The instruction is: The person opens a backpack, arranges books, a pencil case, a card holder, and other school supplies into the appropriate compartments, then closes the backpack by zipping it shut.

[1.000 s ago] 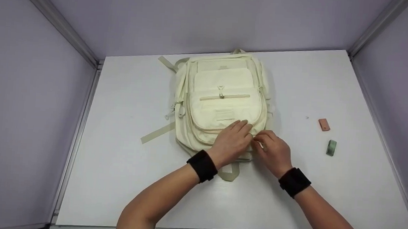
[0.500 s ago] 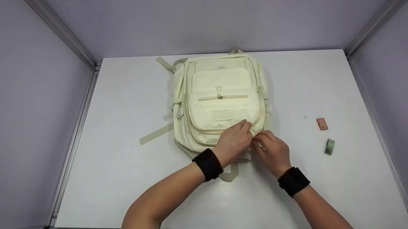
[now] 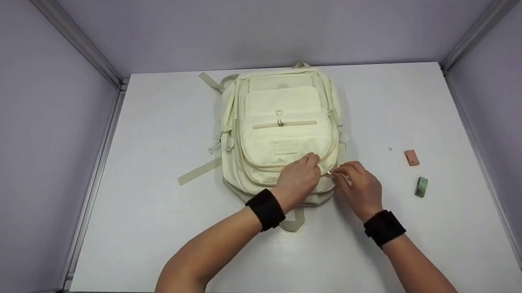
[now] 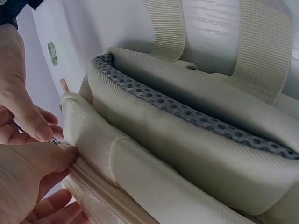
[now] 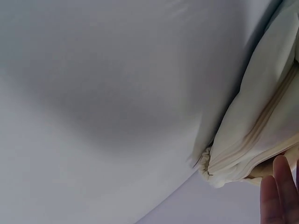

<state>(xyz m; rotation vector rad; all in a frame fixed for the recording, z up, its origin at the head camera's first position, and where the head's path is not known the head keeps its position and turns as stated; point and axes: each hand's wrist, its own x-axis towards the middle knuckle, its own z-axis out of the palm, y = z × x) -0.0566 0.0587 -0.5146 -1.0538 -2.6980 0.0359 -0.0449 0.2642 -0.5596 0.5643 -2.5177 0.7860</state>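
Observation:
A cream backpack [image 3: 282, 100] lies front side up on the white table. My left hand [image 3: 299, 180] pinches the cloth beside the lower right curve of its front zip. At that same corner my right hand [image 3: 361, 189] pinches a small metal zipper pull [image 3: 330, 172]. In the left wrist view, the zip [image 4: 110, 198] runs from under the left thumb, and the right fingertips meet the pull just beyond it. Fingers [image 5: 275, 198] of the right hand show at the lower right of the right wrist view, near the bag's side; the pull is hidden there.
To the right on the table [image 3: 146, 248] lie a small orange block-like thing [image 3: 411, 158], a green one [image 3: 421, 186] and a tiny white bit [image 3: 390, 149]. Loose straps [image 3: 199, 171] stick out at the bag's left. Pale walls enclose the table's back and sides.
My right hand has moved a little right and up along the zip, so the metal pull now shows. The left hand's fingers have drawn in from lying flatter on the bag.

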